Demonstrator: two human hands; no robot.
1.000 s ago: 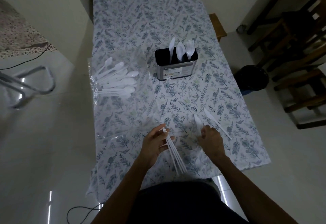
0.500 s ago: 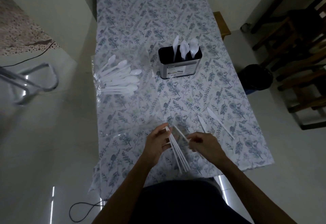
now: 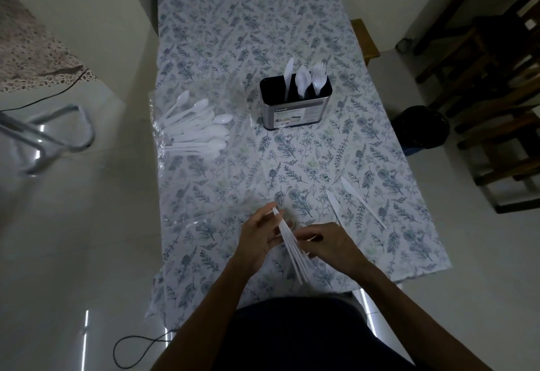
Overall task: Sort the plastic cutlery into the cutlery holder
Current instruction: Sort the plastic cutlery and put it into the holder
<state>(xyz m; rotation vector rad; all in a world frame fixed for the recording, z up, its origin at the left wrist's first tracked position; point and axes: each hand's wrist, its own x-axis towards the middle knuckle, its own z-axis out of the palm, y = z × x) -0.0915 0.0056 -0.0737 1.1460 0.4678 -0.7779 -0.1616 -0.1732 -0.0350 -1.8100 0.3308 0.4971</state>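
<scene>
Long table (image 3: pixel 233 34) with a leafy blue cloth, running away from the camera. Dark wooden chairs (image 3: pixel 496 78) off to the right side, and a black bin (image 3: pixel 420 128) on the floor just beside the table.

Cutlery holder (image 3: pixel 295 107) standing upright near the middle of the table, with a knife, a spoon and forks sticking up out of it.

Pile of white spoons (image 3: pixel 198 131) lying flat on clear plastic to the left of the holder, bowls pointing right and away, handles pointing left.

Left hand (image 3: pixel 257 239) gripping a bunch of white knives (image 3: pixel 290 246) near the front edge, fingers curled around it. Long way of the bunch going from far-left to near-right, spread like a fan at the near end.

Right hand (image 3: pixel 333 243) touching the bunch from the right, fingers bent; cannot tell if pinching one piece.

Two loose knives (image 3: pixel 362 202) flat on the cloth to the right of the hands, tips pointing away and left.
</scene>
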